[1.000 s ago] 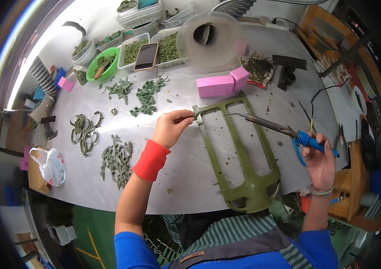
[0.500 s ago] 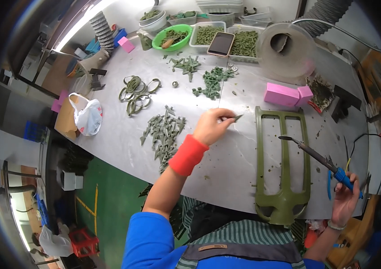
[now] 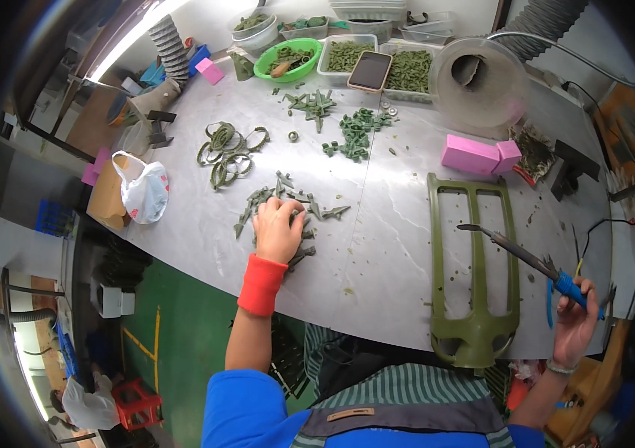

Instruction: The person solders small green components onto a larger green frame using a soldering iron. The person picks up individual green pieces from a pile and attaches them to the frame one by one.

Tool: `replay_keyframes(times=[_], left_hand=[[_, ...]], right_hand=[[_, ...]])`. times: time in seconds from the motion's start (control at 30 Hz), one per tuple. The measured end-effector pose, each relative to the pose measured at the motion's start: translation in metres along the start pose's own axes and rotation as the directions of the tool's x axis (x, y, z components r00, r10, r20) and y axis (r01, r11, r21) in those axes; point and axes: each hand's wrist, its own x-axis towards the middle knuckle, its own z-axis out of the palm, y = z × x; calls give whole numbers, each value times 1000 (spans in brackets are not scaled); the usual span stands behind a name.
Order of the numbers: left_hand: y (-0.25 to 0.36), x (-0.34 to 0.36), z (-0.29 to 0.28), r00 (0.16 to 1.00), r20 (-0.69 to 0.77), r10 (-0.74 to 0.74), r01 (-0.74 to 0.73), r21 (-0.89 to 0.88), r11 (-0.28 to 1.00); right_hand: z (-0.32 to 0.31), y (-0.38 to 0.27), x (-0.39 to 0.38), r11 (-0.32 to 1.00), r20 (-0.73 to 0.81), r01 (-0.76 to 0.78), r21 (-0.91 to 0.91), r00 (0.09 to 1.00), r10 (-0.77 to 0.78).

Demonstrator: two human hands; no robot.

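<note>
A: Where are the pointed grey-green plastic pieces [image 3: 257, 198]?

B: Loose pile on the table [image 3: 377, 276], well left of the olive-green frame [image 3: 474, 328]. Left hand [image 3: 278, 229] is down on them, fingers curled. Can't tell if it's pinching one.

A: Right hand [image 3: 575, 321]?

B: Closed round the soldering iron [image 3: 523, 255] by its blue grip, just right of the frame. Tip hangs over the frame's left opening; height unclear.

A: Doing it well?

B: I'd pick a single piece by its wider end, point free. Treat the tip as hot: keep it clear of the frame's rails.

A: Writing?

B: White carrier bag [image 3: 146, 194], far left of frame: red marks, unreadable. Brown apron patch [image 3: 350, 414], below-left of frame: dark mark, too small. Phone [image 3: 369, 72], up-left of frame: dark screen, no text.
</note>
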Motion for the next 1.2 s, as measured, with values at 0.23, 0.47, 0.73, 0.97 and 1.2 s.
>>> replay_keyframes(times=[0.23,0.47,0.73,0.97,1.2], left_hand=[[27,14,15,998,-4,58,-57,-317,947],[34,22,19,976,187,115,-55,-297,953],[50,-1,18,986,152,70,-10,-366,931],[75,-4,4,956,285,76,57,-431,901],[118,11,20,899,426,102,321,-799,508]], right_hand=[[2,1,-2,1000,-3,5,6,1000,-5],[-3,2,-6,1000,-6,25,16,1000,-25],[-4,3,-8,1000,-55,10,4,998,-10],[-8,5,-8,1000,-67,0,-1,998,0],[-7,2,-8,1000,-101,23,16,995,-21]])
